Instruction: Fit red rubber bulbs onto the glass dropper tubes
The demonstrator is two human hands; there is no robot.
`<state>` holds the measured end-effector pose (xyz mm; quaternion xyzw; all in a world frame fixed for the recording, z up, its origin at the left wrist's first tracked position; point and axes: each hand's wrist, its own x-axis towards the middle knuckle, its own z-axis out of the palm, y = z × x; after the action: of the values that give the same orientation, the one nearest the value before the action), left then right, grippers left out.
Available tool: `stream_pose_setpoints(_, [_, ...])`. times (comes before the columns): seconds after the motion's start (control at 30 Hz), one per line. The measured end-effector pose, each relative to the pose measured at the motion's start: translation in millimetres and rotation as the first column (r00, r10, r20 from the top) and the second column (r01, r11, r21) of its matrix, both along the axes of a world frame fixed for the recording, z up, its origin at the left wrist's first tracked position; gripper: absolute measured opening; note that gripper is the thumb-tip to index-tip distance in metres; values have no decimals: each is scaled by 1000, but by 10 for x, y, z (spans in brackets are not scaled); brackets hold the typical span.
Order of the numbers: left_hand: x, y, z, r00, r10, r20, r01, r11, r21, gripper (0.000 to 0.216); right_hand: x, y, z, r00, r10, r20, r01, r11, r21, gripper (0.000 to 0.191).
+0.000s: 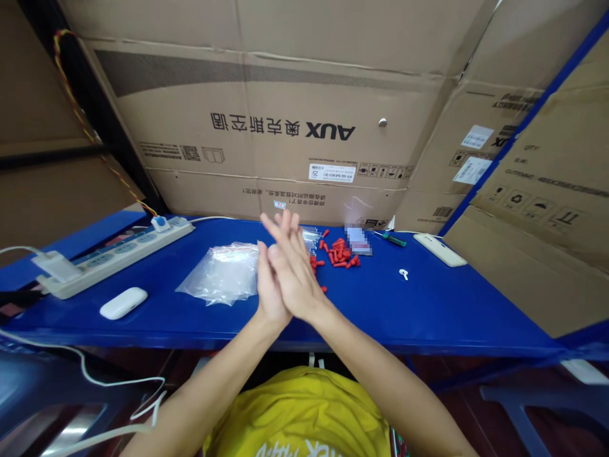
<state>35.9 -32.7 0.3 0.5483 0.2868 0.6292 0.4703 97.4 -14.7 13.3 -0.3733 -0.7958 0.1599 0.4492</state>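
Observation:
Palm to palm, my left hand (270,295) and my right hand (295,273) are pressed together above the blue table. The fingers of both are stretched out and point away from me. Nothing shows between the palms, though their inner faces are hidden. Just left of the hands lies a stack of clear plastic bags (221,273). Beyond them on the right are several red rubber-like pieces (339,252), loosely heaped, and several clear thin tubes (311,238), partly covered by my fingers.
On the left lie a white power strip (126,257) with plugs and a white earbud case (124,303). To the right are a green-handled screwdriver (392,239), a white earbud (403,274) and a pale phone (440,249). Cardboard (190,146) walls the blue table (404,317) at the back.

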Motion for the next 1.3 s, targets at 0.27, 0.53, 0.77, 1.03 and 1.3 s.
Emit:
stream_pose_setpoints(0.27, [154,-250,-50,959,-277,-62,282,956,81,62,692,1153,504,923,-382,-50,385,912,145,60])
stream_pose_setpoints(0.53, [-266,-200,256,922,-333,-198,356,929,97,39,1008,1461,318,748,-210,630,317,947,-61,18])
stream_pose_setpoints(0.77, [-493,83,353,996,29,-82,-27,999,24,25,869,1525,85,664,-154,732,291,955,-63,21])
stream_pose_setpoints(1.03, [-546,224,296,970,242,8,-241,969,-45,16,564,1662,-97,570,-138,810,281,959,-34,22])
stream_pose_setpoints(1.3, [-527,226,282,970,242,-22,-243,969,-35,16,476,1580,-94,520,-223,825,283,956,80,25])
